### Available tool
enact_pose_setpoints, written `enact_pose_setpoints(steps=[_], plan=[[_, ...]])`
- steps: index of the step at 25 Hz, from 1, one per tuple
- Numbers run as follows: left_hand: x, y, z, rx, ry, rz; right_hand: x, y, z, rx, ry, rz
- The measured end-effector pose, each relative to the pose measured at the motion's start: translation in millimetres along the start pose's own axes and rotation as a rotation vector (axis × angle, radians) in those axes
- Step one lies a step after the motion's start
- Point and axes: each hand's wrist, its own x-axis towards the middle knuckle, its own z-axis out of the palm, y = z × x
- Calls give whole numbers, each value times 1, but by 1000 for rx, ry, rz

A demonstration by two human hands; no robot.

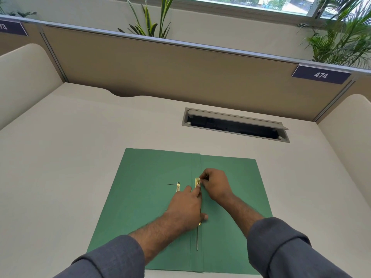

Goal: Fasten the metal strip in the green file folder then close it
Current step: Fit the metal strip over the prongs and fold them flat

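The green file folder (230, 197) lies open and flat on the desk. A gold metal strip (197, 182) runs along its spine fold, and a thin metal prong (197, 239) sticks out toward me below my left hand. My left hand (186, 209) presses down on the strip, index finger near its upper end. My right hand (215, 185) pinches a small piece at the strip's top end. A second gold fastener piece (177, 187) with a thin dark prong lies loose on the left flap.
A grey cable hatch (234, 125) is set open in the white desk (70, 157) behind the folder. Beige partition walls close in the back and both sides. Plants stand behind the partition.
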Motion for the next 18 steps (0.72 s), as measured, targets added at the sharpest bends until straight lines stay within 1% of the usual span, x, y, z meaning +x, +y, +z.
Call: enact_pose_setpoints(steps=[7, 10, 12, 15, 18], plan=[[1, 8, -5, 14, 2, -26, 18, -14, -4, -176, -186, -155], [7, 10, -11, -10, -23, -36, 19, -16, -2, -186, -206, -180], [10, 9, -15, -5, -42, -31, 20, -13, -1, -111, -175, -144], [10, 6, -15, 14, -52, -20, 19, -11, -1, 26, -94, -19], [6, 4, -9, -11, -26, -12, 19, -11, 1, 100, -47, 95]])
